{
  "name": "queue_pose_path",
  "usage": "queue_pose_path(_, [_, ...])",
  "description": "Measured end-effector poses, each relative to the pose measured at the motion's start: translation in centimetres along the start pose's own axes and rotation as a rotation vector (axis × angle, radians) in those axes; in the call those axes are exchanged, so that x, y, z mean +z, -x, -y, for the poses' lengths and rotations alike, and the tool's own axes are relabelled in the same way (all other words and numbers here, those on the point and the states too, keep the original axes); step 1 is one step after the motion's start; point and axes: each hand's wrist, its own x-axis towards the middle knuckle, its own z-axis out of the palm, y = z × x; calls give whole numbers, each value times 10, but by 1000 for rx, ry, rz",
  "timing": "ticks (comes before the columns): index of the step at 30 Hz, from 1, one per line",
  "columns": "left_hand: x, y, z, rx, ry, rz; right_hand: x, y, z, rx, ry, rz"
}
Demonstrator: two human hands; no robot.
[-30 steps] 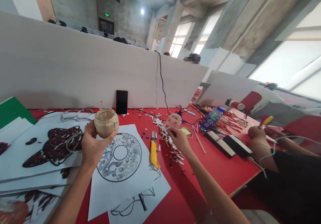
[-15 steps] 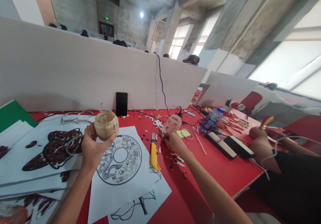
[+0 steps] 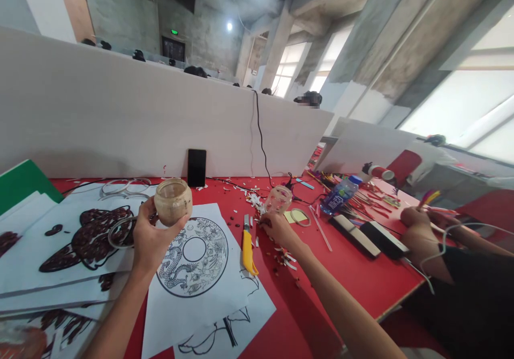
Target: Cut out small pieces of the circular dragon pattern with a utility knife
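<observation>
My left hand [image 3: 150, 241] is wrapped round a small round beige jar [image 3: 173, 202], its open mouth facing up and dark specks on its side. It holds the jar above the edge of a printed sheet [image 3: 236, 273] with a circular dragon pattern. My right hand [image 3: 279, 229] reaches to the red table, fingers drawn together beside a clear jar [image 3: 278, 198] and a heap of white scraps [image 3: 254, 202]. What the fingertips pinch, if anything, is hidden. A yellow utility knife [image 3: 248, 249] lies between the hands, with small brown bits near it.
Left are papers with dark brown seed-like pieces [image 3: 98, 236] and hoops [image 3: 126, 186]. A black phone [image 3: 196, 167] leans on the white partition [image 3: 120, 123]. Right are a hoop [image 3: 300, 217], a bottle [image 3: 340, 195], two block-shaped objects [image 3: 355, 236] and another person's hands [image 3: 415, 217].
The whole view has shifted a little, so things sit slightly farther right and lower. My left hand still holds the jar, and my right hand stays beside the white scraps.
</observation>
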Motion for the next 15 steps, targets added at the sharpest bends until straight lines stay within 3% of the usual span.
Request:
queue_pose_path(8, [-1,0,-2,15,8,13,-6,-4,-7,-38,4,7])
queue_pose_path(15, [0,1,-3,7,5,17,-5,-3,-13,-10,22,-154])
